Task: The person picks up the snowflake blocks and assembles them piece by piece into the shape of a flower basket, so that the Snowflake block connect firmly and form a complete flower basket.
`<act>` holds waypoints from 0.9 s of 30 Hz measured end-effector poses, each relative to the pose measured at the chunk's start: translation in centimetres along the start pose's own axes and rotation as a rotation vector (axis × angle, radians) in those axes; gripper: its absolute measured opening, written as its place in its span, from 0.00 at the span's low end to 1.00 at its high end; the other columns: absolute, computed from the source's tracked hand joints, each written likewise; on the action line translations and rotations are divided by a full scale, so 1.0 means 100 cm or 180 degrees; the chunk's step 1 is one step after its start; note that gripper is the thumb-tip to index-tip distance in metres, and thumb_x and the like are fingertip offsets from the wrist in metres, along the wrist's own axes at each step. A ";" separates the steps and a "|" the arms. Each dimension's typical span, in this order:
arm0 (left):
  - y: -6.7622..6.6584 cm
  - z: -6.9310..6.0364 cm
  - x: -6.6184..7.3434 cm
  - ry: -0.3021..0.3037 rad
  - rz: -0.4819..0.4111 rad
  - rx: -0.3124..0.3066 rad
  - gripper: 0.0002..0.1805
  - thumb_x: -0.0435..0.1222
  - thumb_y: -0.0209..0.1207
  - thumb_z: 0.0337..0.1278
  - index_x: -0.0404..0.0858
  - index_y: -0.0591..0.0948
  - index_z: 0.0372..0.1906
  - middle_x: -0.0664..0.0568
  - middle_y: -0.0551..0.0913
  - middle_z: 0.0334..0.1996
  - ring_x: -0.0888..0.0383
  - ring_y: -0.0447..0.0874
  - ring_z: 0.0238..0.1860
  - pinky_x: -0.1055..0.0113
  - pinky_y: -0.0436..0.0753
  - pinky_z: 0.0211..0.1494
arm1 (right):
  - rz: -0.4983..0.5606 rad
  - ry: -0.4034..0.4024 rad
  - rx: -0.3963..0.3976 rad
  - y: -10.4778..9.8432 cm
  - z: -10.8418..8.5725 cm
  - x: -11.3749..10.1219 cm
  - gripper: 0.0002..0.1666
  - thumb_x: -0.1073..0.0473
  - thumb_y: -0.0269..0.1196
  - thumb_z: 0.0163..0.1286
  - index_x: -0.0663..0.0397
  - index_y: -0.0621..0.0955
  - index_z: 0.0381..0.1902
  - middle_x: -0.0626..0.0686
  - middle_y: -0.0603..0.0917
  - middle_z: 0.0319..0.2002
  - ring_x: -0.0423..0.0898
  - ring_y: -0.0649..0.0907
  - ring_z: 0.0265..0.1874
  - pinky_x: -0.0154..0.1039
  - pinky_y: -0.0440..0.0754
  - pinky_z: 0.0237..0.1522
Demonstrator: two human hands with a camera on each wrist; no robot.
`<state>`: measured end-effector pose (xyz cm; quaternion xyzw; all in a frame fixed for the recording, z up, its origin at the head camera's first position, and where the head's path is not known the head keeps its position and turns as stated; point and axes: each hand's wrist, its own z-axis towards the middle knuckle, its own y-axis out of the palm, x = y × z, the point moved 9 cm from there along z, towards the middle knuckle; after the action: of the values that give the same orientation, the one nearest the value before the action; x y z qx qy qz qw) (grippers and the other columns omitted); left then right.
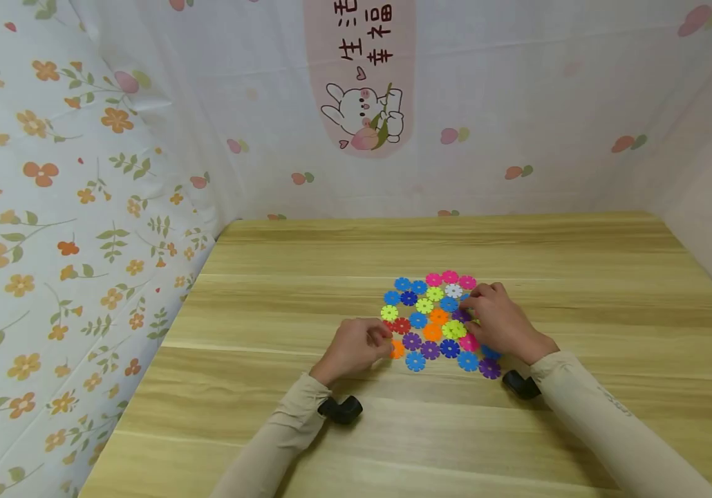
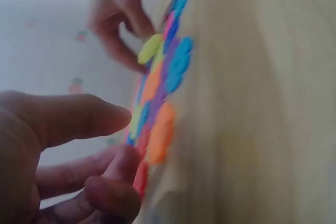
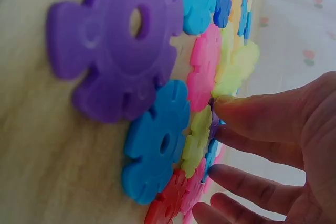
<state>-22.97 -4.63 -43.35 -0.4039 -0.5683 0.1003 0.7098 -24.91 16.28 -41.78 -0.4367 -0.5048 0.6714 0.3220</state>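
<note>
Flat, notched plastic snowflake discs in many colours lie together on the wooden table. My right hand (image 1: 500,321) is over the right part of the group. Its thumb and index finger pinch the edge of a yellow-green snowflake disc (image 3: 240,67), tilted up above the others. A pink disc (image 3: 205,66) and a blue disc (image 3: 157,142) lie beside that hand. At the group's left edge is my left hand (image 1: 356,346), fingers loosely bent, thumb and index finger apart with nothing between them. Nearest to it are an orange disc (image 2: 161,134) and a red disc (image 1: 401,325).
The wooden table (image 1: 256,346) extends around the discs. A patterned cloth (image 1: 499,97) hangs behind it, and a flowered cloth (image 1: 51,228) hangs at the left. Black wrist mounts (image 1: 340,410) sit by both forearms.
</note>
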 end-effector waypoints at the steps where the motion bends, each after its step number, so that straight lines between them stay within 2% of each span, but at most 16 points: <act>1: 0.002 0.000 0.000 -0.0018 -0.0001 -0.0003 0.10 0.33 0.69 0.51 0.35 0.86 0.40 0.53 0.85 0.25 0.66 0.77 0.25 0.73 0.77 0.32 | -0.0015 -0.0010 0.0000 0.000 0.000 0.000 0.13 0.64 0.71 0.58 0.62 0.87 0.42 0.64 0.80 0.45 0.65 0.73 0.48 0.58 0.81 0.47; 7: 0.014 0.001 0.004 -0.0061 0.0116 -0.0008 0.19 0.35 0.73 0.47 0.33 0.85 0.46 0.57 0.80 0.21 0.67 0.72 0.22 0.73 0.74 0.34 | -0.0001 -0.0016 0.0023 -0.002 0.002 0.001 0.10 0.65 0.71 0.56 0.59 0.88 0.37 0.63 0.80 0.44 0.65 0.72 0.48 0.59 0.78 0.50; 10: 0.018 0.001 0.005 -0.0055 0.0226 -0.0006 0.17 0.35 0.73 0.49 0.35 0.85 0.45 0.58 0.79 0.21 0.67 0.71 0.22 0.74 0.73 0.32 | 0.0057 0.0000 0.0053 -0.003 0.003 0.002 0.07 0.66 0.72 0.54 0.58 0.86 0.33 0.62 0.79 0.42 0.65 0.72 0.47 0.58 0.78 0.48; 16: 0.019 0.002 0.009 0.0002 0.0372 -0.0005 0.13 0.34 0.73 0.48 0.36 0.84 0.40 0.56 0.79 0.21 0.67 0.71 0.22 0.74 0.72 0.32 | 0.0178 -0.0010 0.0154 -0.005 0.005 0.002 0.11 0.68 0.73 0.52 0.55 0.79 0.28 0.58 0.79 0.38 0.61 0.73 0.44 0.56 0.77 0.48; 23: 0.013 0.002 0.012 -0.0032 0.0446 0.0049 0.14 0.35 0.75 0.45 0.40 0.81 0.34 0.54 0.77 0.27 0.61 0.71 0.30 0.71 0.70 0.36 | 0.0595 -0.0161 0.0260 -0.007 0.005 -0.002 0.11 0.70 0.72 0.53 0.53 0.80 0.24 0.48 0.79 0.27 0.52 0.73 0.35 0.50 0.71 0.45; 27: 0.013 0.002 0.012 0.0011 0.0357 0.0058 0.11 0.33 0.73 0.48 0.41 0.80 0.31 0.56 0.78 0.25 0.62 0.72 0.28 0.72 0.72 0.33 | 0.1007 -0.0099 0.0179 -0.004 0.005 0.000 0.11 0.70 0.72 0.56 0.53 0.81 0.25 0.48 0.82 0.28 0.47 0.80 0.31 0.40 0.80 0.40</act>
<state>-22.36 -2.96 -43.39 -0.4288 -0.5427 0.1443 0.7077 -25.39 16.18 -41.31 -0.4911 -0.4157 0.7342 0.2165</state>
